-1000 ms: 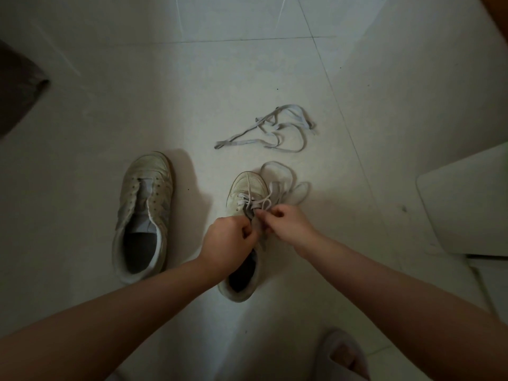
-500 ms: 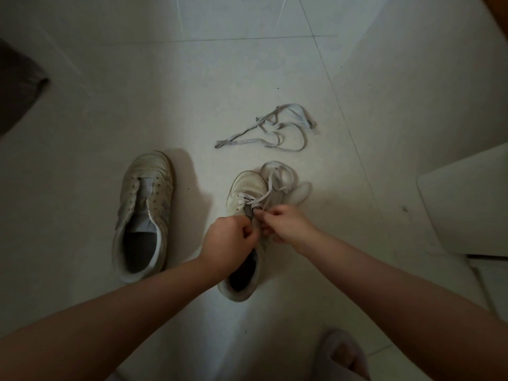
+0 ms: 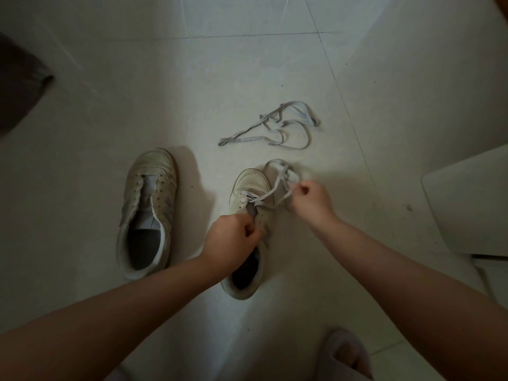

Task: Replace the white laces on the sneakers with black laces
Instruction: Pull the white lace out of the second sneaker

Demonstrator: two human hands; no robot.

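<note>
Sneakers sit on a pale tiled floor (image 3: 137, 78) crossed by thin grout lines, dimly lit. At the far left edge lies a dark cloth (image 3: 19, 97). The left sneaker (image 3: 148, 213) lies flat, toe away, its eyelets bare. Beside it the right sneaker (image 3: 250, 229) still carries a white lace (image 3: 264, 198) in its front eyelets. The left hand (image 3: 231, 237) is curled, gripping this shoe at its tongue. Beyond the shoes a loose lace (image 3: 275, 130) lies in a tangle on the tile. The right hand (image 3: 310, 200) pinches the threaded lace, drawn out to the right of the toe. A slippered foot (image 3: 346, 356) shows at the bottom, and a pale flat object (image 3: 467, 204) fills the right edge.
</note>
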